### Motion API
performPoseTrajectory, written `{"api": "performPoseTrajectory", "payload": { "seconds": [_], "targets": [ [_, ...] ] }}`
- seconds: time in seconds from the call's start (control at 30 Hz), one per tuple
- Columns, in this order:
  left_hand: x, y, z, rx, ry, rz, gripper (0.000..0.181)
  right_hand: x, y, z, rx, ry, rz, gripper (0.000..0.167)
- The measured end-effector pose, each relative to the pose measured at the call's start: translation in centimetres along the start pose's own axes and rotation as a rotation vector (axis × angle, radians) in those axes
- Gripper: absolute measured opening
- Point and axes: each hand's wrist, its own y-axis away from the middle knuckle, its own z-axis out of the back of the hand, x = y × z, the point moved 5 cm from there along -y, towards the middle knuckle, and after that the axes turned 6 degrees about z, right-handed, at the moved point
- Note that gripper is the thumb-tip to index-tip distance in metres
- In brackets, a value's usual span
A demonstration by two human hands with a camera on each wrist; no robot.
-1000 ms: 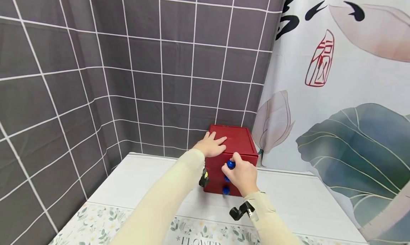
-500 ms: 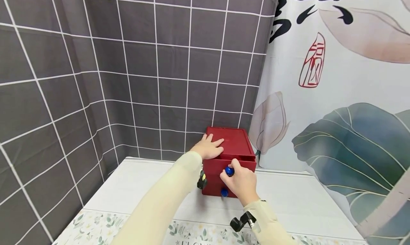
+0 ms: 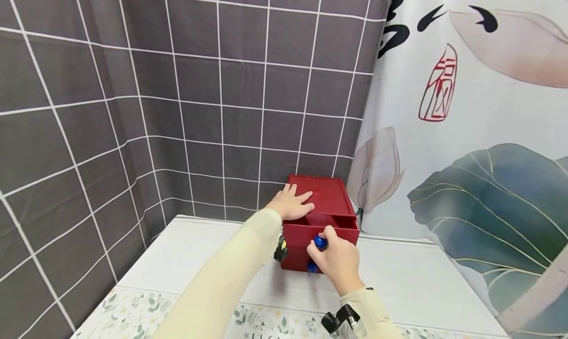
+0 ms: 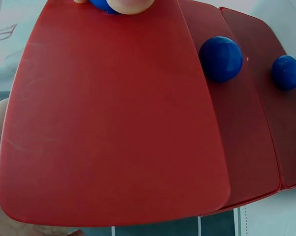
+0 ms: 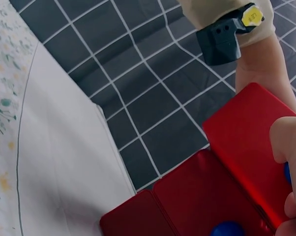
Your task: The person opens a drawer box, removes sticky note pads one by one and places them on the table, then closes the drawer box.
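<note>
A red box of drawers (image 3: 330, 193) with round blue knobs stands on the table against the back curtain. My left hand (image 3: 290, 204) rests on its top with fingers spread. My right hand (image 3: 339, 262) pinches the blue knob (image 3: 319, 242) of the top drawer (image 3: 295, 234), thumb and fingers around it. That drawer is partly out, and the visible part of its inside is bare. The left wrist view shows the middle knob (image 4: 221, 59) and bottom knob (image 4: 286, 72) on drawers that sit further back. My right hand hides part of the box front.
The white table (image 3: 213, 250) has a floral strip (image 3: 146, 304) along its front. A dark grid-patterned curtain (image 3: 199, 107) hangs behind and to the left, a lotus-print curtain (image 3: 443, 181) to the right.
The top drawer has slid out toward me, pulled by my right hand on its knob; a gap has opened under the box top. My left hand has stayed on the top.
</note>
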Motion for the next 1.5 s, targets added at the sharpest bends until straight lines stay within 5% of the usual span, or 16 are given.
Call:
{"api": "performPoseTrajectory", "payload": {
  "seconds": [0.63, 1.5],
  "targets": [
    [-0.1, 0.0, -0.6, 0.010, 0.001, 0.001, 0.064, 0.4, 1.4, 0.9, -0.056, -0.002, 0.012, 0.026],
    [-0.1, 0.2, 0.2, 0.011, -0.002, 0.001, 0.066, 1.5, 1.5, 2.0, -0.105, -0.029, 0.026, 0.023]
  ]
}}
